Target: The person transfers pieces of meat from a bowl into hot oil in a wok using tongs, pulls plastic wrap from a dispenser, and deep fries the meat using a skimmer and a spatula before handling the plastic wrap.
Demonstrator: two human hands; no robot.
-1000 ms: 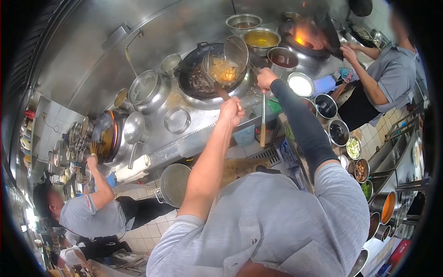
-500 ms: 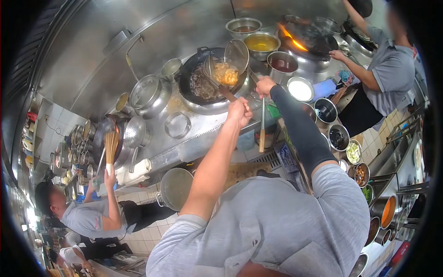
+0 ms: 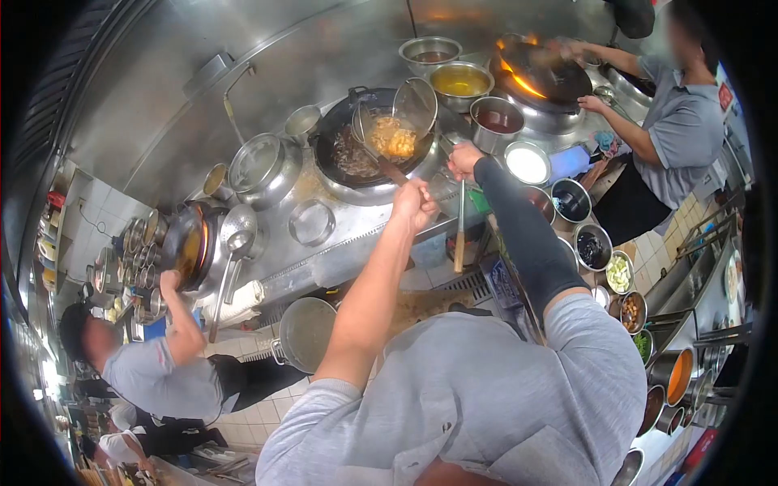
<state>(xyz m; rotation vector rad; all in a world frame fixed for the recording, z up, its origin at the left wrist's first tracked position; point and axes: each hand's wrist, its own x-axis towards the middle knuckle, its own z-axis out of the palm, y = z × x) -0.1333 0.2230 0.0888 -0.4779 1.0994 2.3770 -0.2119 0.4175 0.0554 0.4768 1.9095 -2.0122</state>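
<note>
My left hand (image 3: 415, 204) is wrapped round the wooden handle (image 3: 391, 170) of a strainer, whose mesh head is over the large wok (image 3: 332, 130). Golden-brown food (image 3: 395, 139) lies between that mesh and a second round strainer (image 3: 415, 105) tilted above the wok's right side. My right hand (image 3: 464, 160) is closed on the second strainer's handle, right of the wok. A long tool with a wooden end (image 3: 459, 251) hangs down below my right hand. Dark bubbling liquid (image 3: 350, 154) fills the wok's left part.
Behind the wok's right side are bowls of brown (image 3: 430, 50) and yellow liquid (image 3: 461, 79). A pot of red-brown liquid (image 3: 497, 120) and a white-filled bowl (image 3: 527, 163) stand to the right. One co-worker (image 3: 685, 121) works at a flaming wok; another (image 3: 162, 373) stands left.
The left strainer has shifted slightly within the wok and the food has moved between the two strainers. The left co-worker no longer holds up the bamboo brush; the right co-worker's arm reaches over the flaming wok.
</note>
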